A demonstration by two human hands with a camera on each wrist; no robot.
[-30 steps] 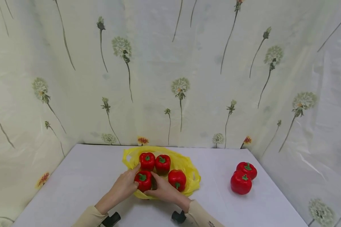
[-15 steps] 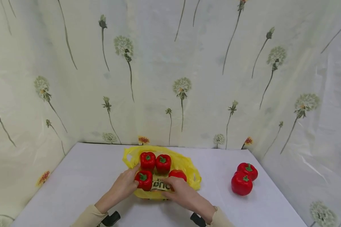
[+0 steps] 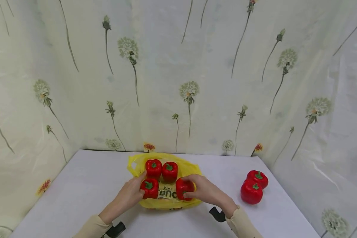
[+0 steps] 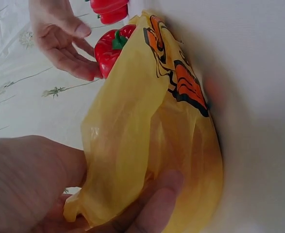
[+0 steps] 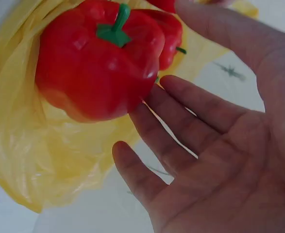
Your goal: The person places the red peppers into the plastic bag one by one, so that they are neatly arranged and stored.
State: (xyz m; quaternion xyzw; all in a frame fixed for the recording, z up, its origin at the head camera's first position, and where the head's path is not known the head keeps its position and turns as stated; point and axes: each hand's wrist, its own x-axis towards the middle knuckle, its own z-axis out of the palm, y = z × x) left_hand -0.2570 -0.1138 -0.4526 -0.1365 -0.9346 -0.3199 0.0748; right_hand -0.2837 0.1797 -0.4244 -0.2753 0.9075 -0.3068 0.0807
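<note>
A yellow plastic bag (image 3: 163, 205) lies on the table with several red bell peppers in its open mouth. My left hand (image 3: 131, 192) holds the bag's left edge, its thumb and fingers on the thin plastic, beside the front-left bell pepper (image 3: 149, 189). Two more sit at the back of the bag, a back-left bell pepper (image 3: 153, 169) and a back-right bell pepper (image 3: 170, 172). At the bag's right side, my right hand (image 3: 203, 187) reaches to the right bell pepper (image 3: 182, 189). In the right wrist view its fingers are spread and nearly straight, fingertips at the pepper's edge.
Two loose bell peppers, a front one (image 3: 251, 192) and a rear one (image 3: 258, 178), stand together on the right of the white table (image 3: 95, 185). A floral curtain (image 3: 154, 72) hangs behind and along both sides.
My right hand has moved right, from the front-left bell pepper across to the right one, uncovering dark lettering in the bag. The left hand has stayed at the bag's left edge.
</note>
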